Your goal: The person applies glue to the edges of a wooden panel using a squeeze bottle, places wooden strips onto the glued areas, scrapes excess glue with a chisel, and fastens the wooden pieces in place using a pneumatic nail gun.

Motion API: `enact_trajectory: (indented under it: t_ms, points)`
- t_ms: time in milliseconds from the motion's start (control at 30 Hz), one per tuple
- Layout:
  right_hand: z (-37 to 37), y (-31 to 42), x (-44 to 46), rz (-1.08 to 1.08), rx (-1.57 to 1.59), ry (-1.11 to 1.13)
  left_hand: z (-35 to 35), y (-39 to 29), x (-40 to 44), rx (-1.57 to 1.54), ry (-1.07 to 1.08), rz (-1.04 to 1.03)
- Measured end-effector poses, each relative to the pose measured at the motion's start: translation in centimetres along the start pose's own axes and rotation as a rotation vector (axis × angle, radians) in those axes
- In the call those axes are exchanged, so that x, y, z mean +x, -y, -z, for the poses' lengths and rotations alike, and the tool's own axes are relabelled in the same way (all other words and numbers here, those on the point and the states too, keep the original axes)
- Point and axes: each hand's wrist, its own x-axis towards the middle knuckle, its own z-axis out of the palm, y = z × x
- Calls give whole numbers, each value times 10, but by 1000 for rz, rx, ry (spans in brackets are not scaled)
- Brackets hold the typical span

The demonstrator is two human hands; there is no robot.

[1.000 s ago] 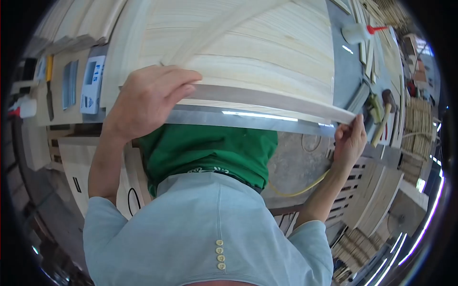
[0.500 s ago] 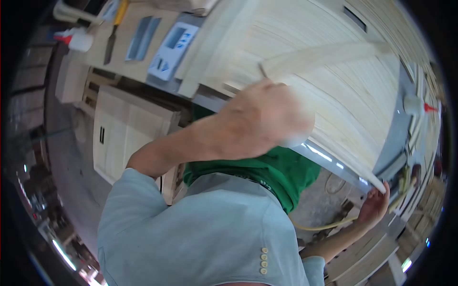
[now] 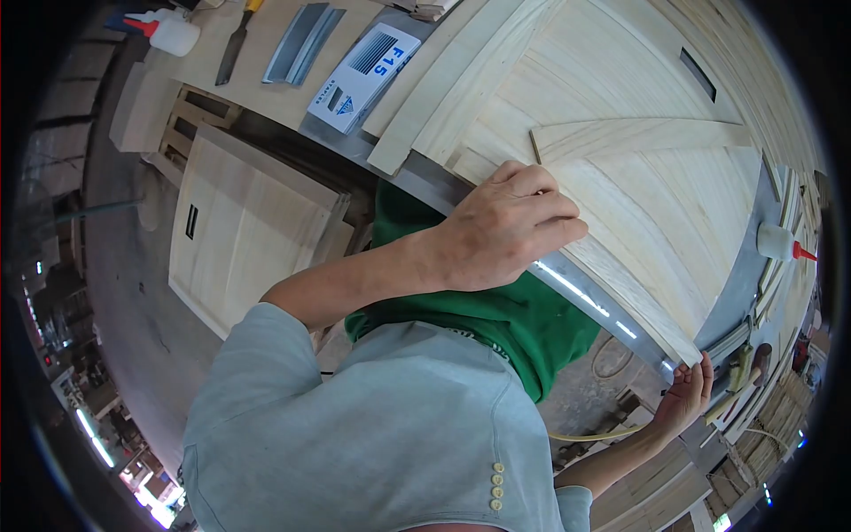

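My left hand (image 3: pixel 512 226) is closed at the near edge of a pale wooden panel (image 3: pixel 647 204), its fingers curled down over a narrow wooden strip (image 3: pixel 634 297) along that edge. Its thumb and the undersides of the fingers are hidden. At the strip's far right end, my right hand (image 3: pixel 687 397) pinches the corner with thumb and fingertips. A curved wooden piece (image 3: pixel 651 135) lies across the panel, and a thin dark stick (image 3: pixel 534 147) stands by its left end. The bench's shiny metal edge (image 3: pixel 592 297) shows just below the strip.
Left on the bench lie a staple box (image 3: pixel 365 75), grey staple strips (image 3: pixel 301 44) and a chisel (image 3: pixel 232 51). Red-tipped white bottles stand at left (image 3: pixel 175 35) and right (image 3: pixel 775 241). A slotted wooden drawer-like piece (image 3: pixel 244 226) sits lower left. A yellow hose (image 3: pixel 596 436) hangs below.
My left hand, blurred before, is now sharp and resting at the strip. My right hand stays at the strip's end. The view has shifted slightly.
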Motion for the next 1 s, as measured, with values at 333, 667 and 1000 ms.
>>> enact_trajectory:
  t_ms: [333,667,1000]
  points:
    - [-16,2,-2,-28,-37,-25,3,5,-3,29,5,11]
    - [-54,22,-25,-124,-334,-288,18,-12,8,82,185,49]
    - [-47,19,-29,-39,-470,-245,-124,-108,81,-235,334,-276]
